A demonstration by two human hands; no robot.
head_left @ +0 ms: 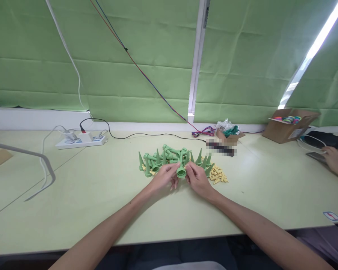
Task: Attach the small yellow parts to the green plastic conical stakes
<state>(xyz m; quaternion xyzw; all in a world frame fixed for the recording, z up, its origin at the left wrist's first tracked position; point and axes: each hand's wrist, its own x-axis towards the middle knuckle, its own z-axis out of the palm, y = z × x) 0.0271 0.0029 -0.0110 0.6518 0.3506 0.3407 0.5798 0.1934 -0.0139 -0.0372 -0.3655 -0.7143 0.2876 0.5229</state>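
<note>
Between my two hands is a green plastic spike piece (181,172), its round open end facing me and its tip pointing away. My left hand (166,176) pinches it from the left side, with the lower fingers curled beneath. From the right, the fingertips of my right hand (196,177) press against the same piece. Just behind my hands lies a pile of green spike pieces (169,153), with several cones standing upright at its edges. Small yellow pieces (218,174) are heaped to the right of the pile.
A white power strip (81,141) sits at the back left, with a black cable along the table (101,210). At the back right are a small box with plastic wrap (228,137) and a cardboard box (287,129). Another person's hand (335,161) is at the far right.
</note>
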